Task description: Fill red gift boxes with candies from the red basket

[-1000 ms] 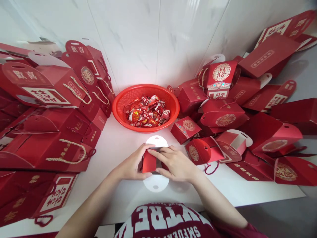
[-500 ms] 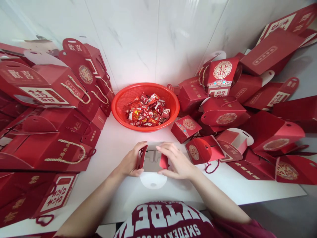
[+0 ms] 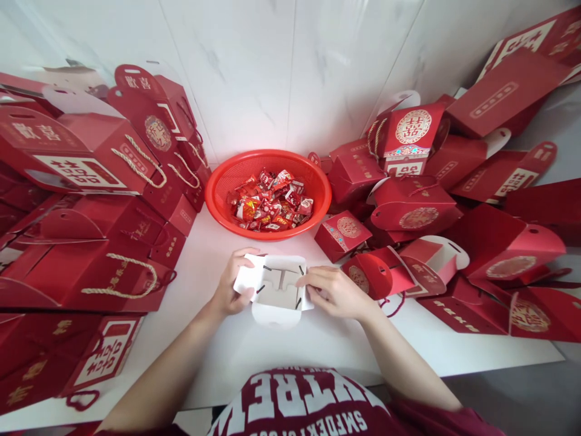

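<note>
I hold a small paper gift box [image 3: 278, 289] open over the white table, its white inside facing up and its flaps spread outward. My left hand [image 3: 233, 284] pinches the left flap. My right hand [image 3: 336, 292] grips the right flap with curled fingers. A rounded white tab of the box points toward me. Behind the box stands a red plastic basket [image 3: 218, 188] filled with red-wrapped candies [image 3: 270, 209].
Large red gift boxes with rope handles [image 3: 91, 181] are piled on the left. Smaller red boxes [image 3: 408, 206] lie heaped on the right, the nearest [image 3: 340, 233] just beyond my right hand. A white marble wall [image 3: 290, 72] stands behind. The table edge [image 3: 499, 357] runs at lower right.
The box went from folded shut with red sides showing to spread open, white inside up. Both hands moved apart to the side flaps.
</note>
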Action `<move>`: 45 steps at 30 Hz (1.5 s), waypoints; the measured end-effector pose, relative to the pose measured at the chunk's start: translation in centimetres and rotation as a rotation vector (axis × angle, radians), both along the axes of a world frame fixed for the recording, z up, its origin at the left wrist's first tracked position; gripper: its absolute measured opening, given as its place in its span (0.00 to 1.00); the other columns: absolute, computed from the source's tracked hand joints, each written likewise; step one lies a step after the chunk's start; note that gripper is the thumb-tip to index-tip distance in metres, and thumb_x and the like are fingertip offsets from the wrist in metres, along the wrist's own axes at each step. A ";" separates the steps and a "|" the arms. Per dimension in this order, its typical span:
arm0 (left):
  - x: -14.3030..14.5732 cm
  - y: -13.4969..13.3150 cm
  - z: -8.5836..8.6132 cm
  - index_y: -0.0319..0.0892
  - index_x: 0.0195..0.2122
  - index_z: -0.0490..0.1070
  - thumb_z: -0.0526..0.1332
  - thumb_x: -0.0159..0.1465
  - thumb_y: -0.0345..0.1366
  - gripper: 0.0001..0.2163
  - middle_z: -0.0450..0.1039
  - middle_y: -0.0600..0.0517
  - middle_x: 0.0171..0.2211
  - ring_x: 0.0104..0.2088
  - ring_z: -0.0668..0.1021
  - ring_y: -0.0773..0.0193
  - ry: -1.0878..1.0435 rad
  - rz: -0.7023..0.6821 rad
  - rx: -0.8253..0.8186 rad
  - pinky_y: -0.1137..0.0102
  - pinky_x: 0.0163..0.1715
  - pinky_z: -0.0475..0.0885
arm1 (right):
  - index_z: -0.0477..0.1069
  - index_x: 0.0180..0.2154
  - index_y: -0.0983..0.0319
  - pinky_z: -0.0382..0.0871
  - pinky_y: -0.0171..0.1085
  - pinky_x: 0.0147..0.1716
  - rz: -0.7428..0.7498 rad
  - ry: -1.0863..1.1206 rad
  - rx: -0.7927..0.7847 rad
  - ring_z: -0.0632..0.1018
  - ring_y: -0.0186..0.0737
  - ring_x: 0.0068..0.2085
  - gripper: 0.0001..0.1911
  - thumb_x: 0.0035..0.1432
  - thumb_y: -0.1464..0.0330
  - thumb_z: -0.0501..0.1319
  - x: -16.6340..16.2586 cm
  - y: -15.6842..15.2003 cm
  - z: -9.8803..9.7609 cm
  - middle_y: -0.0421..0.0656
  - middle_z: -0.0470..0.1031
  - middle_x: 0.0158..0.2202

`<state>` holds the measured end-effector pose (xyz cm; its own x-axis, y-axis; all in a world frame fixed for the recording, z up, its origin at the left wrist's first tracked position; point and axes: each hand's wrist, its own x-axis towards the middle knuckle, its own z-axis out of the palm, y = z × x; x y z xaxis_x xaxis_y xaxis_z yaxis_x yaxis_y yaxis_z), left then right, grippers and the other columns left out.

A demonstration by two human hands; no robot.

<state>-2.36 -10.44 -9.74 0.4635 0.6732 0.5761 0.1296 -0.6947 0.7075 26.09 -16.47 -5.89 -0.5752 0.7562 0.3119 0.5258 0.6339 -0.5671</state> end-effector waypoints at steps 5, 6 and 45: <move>-0.7 0.7 1.4 0.41 0.35 0.71 0.54 0.66 0.37 0.08 0.67 0.40 0.50 0.53 0.73 0.51 0.137 0.150 -0.027 0.53 0.52 0.72 | 0.71 0.44 0.61 0.70 0.40 0.39 -0.002 -0.008 0.030 0.75 0.42 0.37 0.13 0.60 0.76 0.53 -0.2 0.2 -0.5 0.44 0.75 0.35; -0.8 0.7 1.6 0.41 0.35 0.71 0.57 0.64 0.35 0.06 0.68 0.41 0.47 0.50 0.74 0.52 0.191 0.162 -0.004 0.55 0.51 0.72 | 0.70 0.44 0.60 0.70 0.41 0.40 -0.004 -0.010 0.038 0.75 0.43 0.37 0.13 0.60 0.76 0.53 -0.2 0.2 -0.6 0.45 0.75 0.35; 1.8 -1.7 0.5 0.46 0.72 0.32 0.68 0.56 0.47 0.52 0.48 0.37 0.66 0.65 0.58 0.38 0.230 -0.178 -0.249 0.44 0.63 0.57 | 0.31 0.72 0.52 0.55 0.52 0.66 -0.096 0.216 -0.274 0.57 0.55 0.68 0.67 0.47 0.53 0.75 -1.7 0.3 -2.8 0.52 0.48 0.67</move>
